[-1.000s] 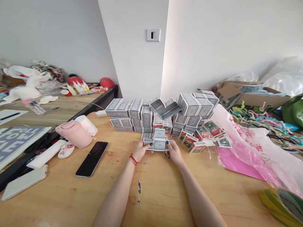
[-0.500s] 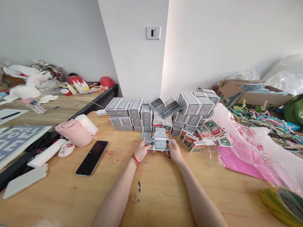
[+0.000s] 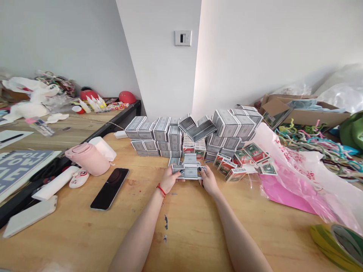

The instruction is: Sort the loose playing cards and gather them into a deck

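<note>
My left hand [image 3: 168, 180] and my right hand [image 3: 209, 182] hold a cross-shaped piece of playing cards [image 3: 190, 172] between them, just above the wooden table. Grey patterned backs face up on it, and a printed face shows by my right thumb. Each thumb presses on top of one side; the fingers beneath are mostly hidden. Behind the piece stand stacked blocks of cards, one group at the left [image 3: 141, 130] and another at the right [image 3: 227, 124]. An angled card piece [image 3: 197, 130] rests between them, above some card boxes [image 3: 200, 148].
Red and green card boxes [image 3: 236, 174] lie right of my right hand, beside pink plastic wrapping [image 3: 286, 189]. A yellow tape roll [image 3: 326, 236] is at the near right. Left are a black phone [image 3: 110, 189], a pink pouch-like object [image 3: 87, 158] and a white mouse [image 3: 79, 178].
The card at the right end of the held piece has tilted, so more of its printed face shows. Both hands keep their hold in nearly the same place.
</note>
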Motion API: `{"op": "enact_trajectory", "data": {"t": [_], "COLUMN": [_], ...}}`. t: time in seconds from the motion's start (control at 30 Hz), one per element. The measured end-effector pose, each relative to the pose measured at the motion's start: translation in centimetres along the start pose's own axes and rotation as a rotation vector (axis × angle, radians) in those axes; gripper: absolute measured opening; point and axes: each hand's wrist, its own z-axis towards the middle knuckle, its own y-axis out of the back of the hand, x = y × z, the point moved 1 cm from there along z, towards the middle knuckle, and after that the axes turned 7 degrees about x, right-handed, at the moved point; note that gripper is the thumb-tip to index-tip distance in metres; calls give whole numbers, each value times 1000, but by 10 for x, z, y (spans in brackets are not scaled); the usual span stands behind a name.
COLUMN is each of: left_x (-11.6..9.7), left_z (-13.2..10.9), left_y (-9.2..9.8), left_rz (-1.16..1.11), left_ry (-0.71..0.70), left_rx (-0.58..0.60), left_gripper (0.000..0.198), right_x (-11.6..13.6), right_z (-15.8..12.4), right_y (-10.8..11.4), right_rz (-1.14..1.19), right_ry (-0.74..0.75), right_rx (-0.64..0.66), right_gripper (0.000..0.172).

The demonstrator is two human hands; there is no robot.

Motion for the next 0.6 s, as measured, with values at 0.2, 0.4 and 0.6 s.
{"op": "enact_trajectory", "data": {"t": [0.2,0.4,0.6], "left_x": [-2,-1,-1], "left_z": [-1,0,0], "left_y": [-4,-5,-8], "left_rz": [57,82,74], "left_ry": [-3,-16,0], "left_rx": [10,39,35], "left_gripper": [32,29,29], "right_x": [1,-2,-1], "right_z": [-2,-1,-3], "right_y": [-3,-6,-7], "right_rz": [1,13,3], "right_ry": [-38,-24,-4], "right_rx": [-2,1,11], "right_gripper": [30,31,30]}}
